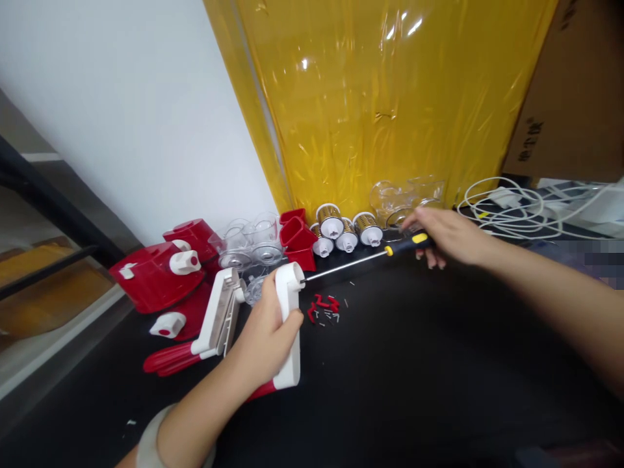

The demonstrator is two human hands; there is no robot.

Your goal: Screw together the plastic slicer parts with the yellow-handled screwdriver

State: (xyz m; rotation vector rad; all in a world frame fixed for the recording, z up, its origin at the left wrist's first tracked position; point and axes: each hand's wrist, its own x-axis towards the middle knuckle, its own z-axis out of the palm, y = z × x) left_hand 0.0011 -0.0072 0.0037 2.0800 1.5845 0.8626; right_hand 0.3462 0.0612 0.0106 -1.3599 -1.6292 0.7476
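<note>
My left hand [266,335] is closed around a white plastic housing [288,325] with a red base, held upright on the black table. A white crank part [220,312] with a red handle [168,359] sits right beside it on the left. My right hand [446,235] grips the black and yellow handle of a long screwdriver [370,255]. The screwdriver's metal shaft runs left and its tip sits at the top of the white housing. Small red clips and screws [325,307] lie on the table just right of the housing.
Red housings [156,273] and white caps are piled at the left. Clear plastic cups [251,240], red hoppers [296,235] and metal drum blades [347,231] line the back. A yellow plastic sheet [380,97], a cardboard box [575,97] and white cables [511,205] stand behind.
</note>
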